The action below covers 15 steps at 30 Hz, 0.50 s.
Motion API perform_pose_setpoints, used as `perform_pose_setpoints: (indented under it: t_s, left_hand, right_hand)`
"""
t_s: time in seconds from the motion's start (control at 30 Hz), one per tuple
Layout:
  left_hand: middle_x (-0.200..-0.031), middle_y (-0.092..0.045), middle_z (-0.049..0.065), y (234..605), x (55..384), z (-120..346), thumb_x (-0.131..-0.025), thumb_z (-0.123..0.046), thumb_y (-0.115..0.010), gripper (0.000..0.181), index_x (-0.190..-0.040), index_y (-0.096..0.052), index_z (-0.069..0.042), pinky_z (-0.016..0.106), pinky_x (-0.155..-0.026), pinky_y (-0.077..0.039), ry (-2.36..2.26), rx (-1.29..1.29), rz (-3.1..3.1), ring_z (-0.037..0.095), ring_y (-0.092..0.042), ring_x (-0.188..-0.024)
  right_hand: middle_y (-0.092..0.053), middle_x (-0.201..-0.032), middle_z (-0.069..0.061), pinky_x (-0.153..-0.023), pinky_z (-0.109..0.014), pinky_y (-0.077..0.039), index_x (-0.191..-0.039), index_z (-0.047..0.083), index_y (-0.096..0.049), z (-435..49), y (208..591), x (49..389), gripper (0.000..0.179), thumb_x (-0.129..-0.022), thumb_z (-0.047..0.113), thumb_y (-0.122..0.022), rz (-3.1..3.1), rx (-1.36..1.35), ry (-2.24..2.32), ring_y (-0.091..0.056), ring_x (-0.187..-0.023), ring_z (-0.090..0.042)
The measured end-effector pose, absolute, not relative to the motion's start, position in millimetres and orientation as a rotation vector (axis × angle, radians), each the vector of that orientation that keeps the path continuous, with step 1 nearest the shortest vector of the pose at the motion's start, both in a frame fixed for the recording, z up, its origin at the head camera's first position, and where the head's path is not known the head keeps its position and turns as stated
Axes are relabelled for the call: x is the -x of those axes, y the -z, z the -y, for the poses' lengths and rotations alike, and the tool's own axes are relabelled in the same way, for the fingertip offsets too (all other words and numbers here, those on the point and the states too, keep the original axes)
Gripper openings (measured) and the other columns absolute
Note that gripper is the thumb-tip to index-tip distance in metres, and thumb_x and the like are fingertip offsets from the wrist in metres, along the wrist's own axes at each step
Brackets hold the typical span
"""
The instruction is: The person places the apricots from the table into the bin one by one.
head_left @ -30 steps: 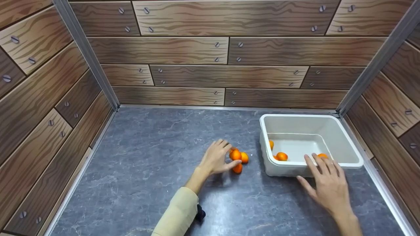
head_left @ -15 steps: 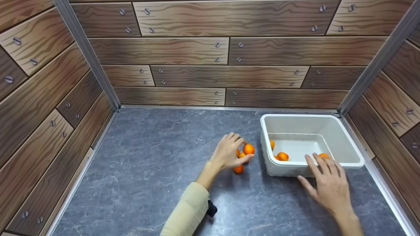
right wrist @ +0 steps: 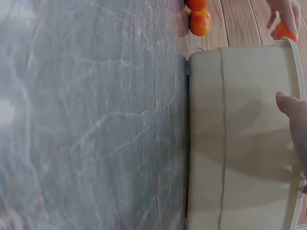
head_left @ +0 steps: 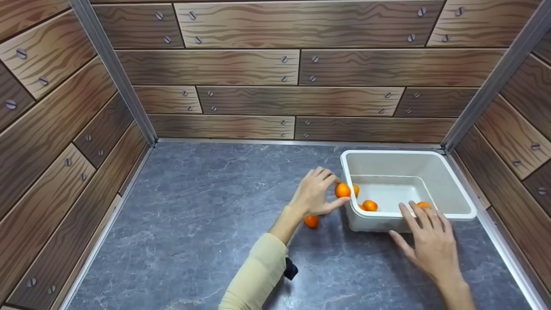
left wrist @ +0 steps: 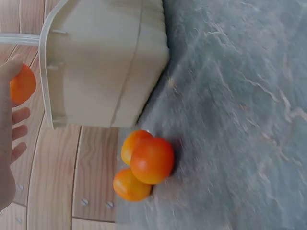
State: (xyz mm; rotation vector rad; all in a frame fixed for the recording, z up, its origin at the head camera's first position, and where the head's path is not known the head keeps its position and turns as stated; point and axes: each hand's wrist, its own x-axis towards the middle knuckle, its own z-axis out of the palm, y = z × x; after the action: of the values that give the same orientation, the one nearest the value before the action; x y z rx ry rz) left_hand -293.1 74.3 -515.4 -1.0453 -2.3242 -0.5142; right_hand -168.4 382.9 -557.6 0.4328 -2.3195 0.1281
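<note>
Between thumb and fingertips my left hand [head_left: 315, 193] holds a small round orange fruit [head_left: 342, 190], smooth-skinned like a tomato. In the head view this fruit overlaps the left rim of a pale grey plastic bin [head_left: 391, 221]; the left wrist view shows it near the rim's height. My right hand [head_left: 432, 243] rests over the bin's front rim, fingers stretched across it and thumb outside the front wall. Three similar fruits [left wrist: 152, 160] sit clustered on the table; the head view shows one of them [head_left: 311, 221], the others hidden behind my left hand.
Inside the bin lie several more orange fruits [head_left: 369, 205], one partly behind my right fingertips [head_left: 413, 204]. The bin stands at the right, close to the wood-patterned side wall [head_left: 508, 142]. A dark marbled tabletop [head_left: 206, 206] runs back to the rear wall [head_left: 258, 101].
My left hand has moved right and away from me, lifting one fruit from the cluster on the table to the bin's left rim. My right hand and the bin have stayed put.
</note>
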Motion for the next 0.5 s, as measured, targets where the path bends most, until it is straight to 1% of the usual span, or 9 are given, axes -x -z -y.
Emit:
perform_pose_setpoints:
  t_s: [0.2, 0.43, 0.5]
  left_hand:
    - [-0.112, -0.072, -0.003, 505, 294, -88, -0.092, -0.063, -0.069, 0.045, -0.106, -0.072, -0.020, 0.029, -0.094, -0.053, 0.508, 1.038, 2.313, 0.016, -0.064, -0.108]
    - [-0.111, -0.072, -0.004, 498, 295, -105, -0.093, -0.066, -0.066, 0.050, -0.111, -0.073, -0.020, 0.027, -0.098, -0.052, 0.450, 1.067, 2.290, 0.014, -0.064, -0.110]
    - [-0.109, -0.072, -0.005, 499, 295, -109, -0.093, -0.066, -0.067, 0.050, -0.112, -0.073, -0.020, 0.027, -0.098, -0.052, 0.429, 1.074, 2.284, 0.014, -0.064, -0.108]
  right_hand:
    - [-0.064, -0.140, -0.022, -0.111, -0.064, -0.038, -0.149, 0.012, -0.060, -387, 557, 168, 0.077, -0.102, 0.071, -0.042, 2.357, -0.433, -0.104, -0.057, -0.125, -0.046]
    - [-0.064, -0.140, -0.023, -0.110, -0.065, -0.038, -0.149, 0.012, -0.059, -387, 557, 167, 0.078, -0.102, 0.072, -0.040, 2.369, -0.432, -0.103, -0.056, -0.126, -0.046]
    - [-0.064, -0.140, -0.022, -0.110, -0.065, -0.039, -0.149, 0.012, -0.059, -387, 557, 167, 0.078, -0.102, 0.072, -0.040, 2.369, -0.434, -0.102, -0.057, -0.126, -0.045]
